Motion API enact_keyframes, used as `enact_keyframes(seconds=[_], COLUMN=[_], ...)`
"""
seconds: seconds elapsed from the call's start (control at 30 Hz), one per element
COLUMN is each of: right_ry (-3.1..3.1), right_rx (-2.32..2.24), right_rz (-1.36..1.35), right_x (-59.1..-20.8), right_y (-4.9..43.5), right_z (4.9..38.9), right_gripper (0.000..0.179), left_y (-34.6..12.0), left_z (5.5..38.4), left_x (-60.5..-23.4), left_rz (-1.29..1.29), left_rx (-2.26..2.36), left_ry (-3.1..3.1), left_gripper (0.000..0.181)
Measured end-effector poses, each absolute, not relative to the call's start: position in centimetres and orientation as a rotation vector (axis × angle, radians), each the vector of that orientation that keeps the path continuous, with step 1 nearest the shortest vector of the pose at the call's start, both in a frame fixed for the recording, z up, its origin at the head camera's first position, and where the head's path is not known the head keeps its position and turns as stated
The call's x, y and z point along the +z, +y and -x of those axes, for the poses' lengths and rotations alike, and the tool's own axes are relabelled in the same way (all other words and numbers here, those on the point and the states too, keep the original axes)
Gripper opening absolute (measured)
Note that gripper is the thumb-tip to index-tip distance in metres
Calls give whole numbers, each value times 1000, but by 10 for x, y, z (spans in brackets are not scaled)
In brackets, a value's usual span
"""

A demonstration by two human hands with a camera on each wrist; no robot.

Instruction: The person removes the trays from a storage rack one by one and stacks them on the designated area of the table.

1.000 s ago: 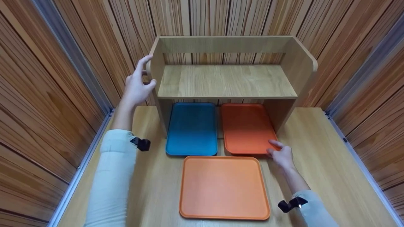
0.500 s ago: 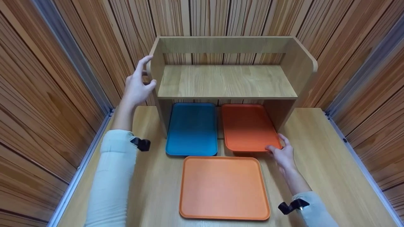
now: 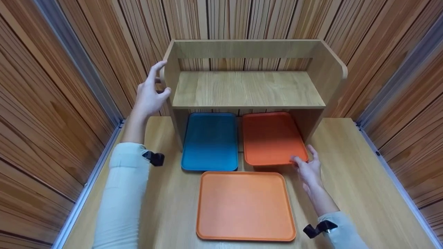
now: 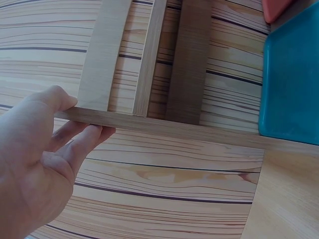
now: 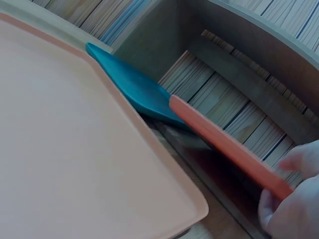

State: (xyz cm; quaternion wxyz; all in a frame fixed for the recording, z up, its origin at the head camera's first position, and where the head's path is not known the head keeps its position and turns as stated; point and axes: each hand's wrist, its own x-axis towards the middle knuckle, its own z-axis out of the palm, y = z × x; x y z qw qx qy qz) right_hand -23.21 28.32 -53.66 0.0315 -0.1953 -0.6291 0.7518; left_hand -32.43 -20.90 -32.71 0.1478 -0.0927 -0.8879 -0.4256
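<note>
A wooden desktop shelf [image 3: 249,90] stands against the back wall. My left hand [image 3: 151,95] grips the edge of its left side panel [image 4: 164,128], thumb on one side and fingers on the other. Under the shelf board, a red-orange tray [image 3: 273,140] lies in the right half, its near end jutting out. My right hand [image 3: 309,169] pinches that tray's near right corner; in the right wrist view its near edge is raised off the surface. Beside it on the left is a blue tray [image 3: 210,141], also sticking out in front.
A light orange tray [image 3: 245,207] lies crosswise on the table [image 3: 169,207], just in front of the other two trays. Wood-patterned walls [image 3: 52,86] enclose the table at the left, right and back.
The red-orange tray's near edge has shifted a little away from me and up, with its right corner in my right hand. My left hand has stayed on the shelf's side panel.
</note>
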Motion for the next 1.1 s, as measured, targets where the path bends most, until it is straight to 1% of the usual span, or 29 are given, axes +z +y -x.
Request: enact_keyframes(seconds=[0.17, 0.3, 0.43, 0.53, 0.73, 0.97, 1.1], right_ry=[-1673, -1610, -1648, -1649, -1583, -1589, -1441], right_rx=[2472, 2517, 2464, 2423, 2435, 2475, 2531], right_rz=[520, 424, 374, 370, 354, 428, 468], right_x=[-539, -542, -544, -545, -545, -546, -546], right_y=[275, 268, 264, 262, 261, 264, 265], right_z=[229, 227, 228, 229, 230, 226, 227], right_gripper=[93, 97, 102, 103, 99, 103, 98], left_y=[-210, -210, -209, -209, -210, -209, -209], left_z=[325, 324, 322, 322, 323, 323, 323], left_x=[-328, -327, -326, -325, -326, -327, -327], left_rz=[293, 291, 288, 285, 276, 268, 282], left_rx=[-1196, -1199, -1201, -1207, -1213, -1213, -1207], left_ry=[-2543, -2552, -2561, -2563, -2555, -2557, -2553], left_gripper=[76, 77, 78, 78, 77, 77, 77])
